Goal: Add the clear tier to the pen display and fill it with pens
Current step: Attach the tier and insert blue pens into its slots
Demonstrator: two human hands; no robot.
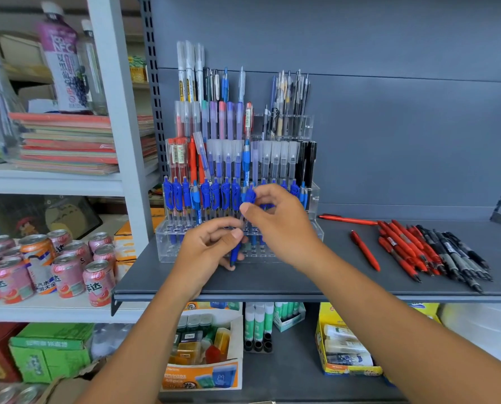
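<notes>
Blue pen (235, 254) gripped by left hand (205, 252), right hand (281, 225) pinching top

Grey shelf (272, 282): clear pen display (243, 182), loose red pens (400, 246), black pens (459, 255).

Two hands in front of the pen display (313, 193), left hand (211, 246) and right hand (278, 223), and one blue pen (234, 255) pinched between them. Left of that pen, eight more blue pens (205, 196) stand in the display's row. Three tall white pens (188, 68) rise at the display's back left. Right of the display lie two lone red pens (365, 254), then a red-and-black heap (435, 252), too bunched to count. Left of the display sits one orange can (37, 249) among pink cans (68, 275).
</notes>
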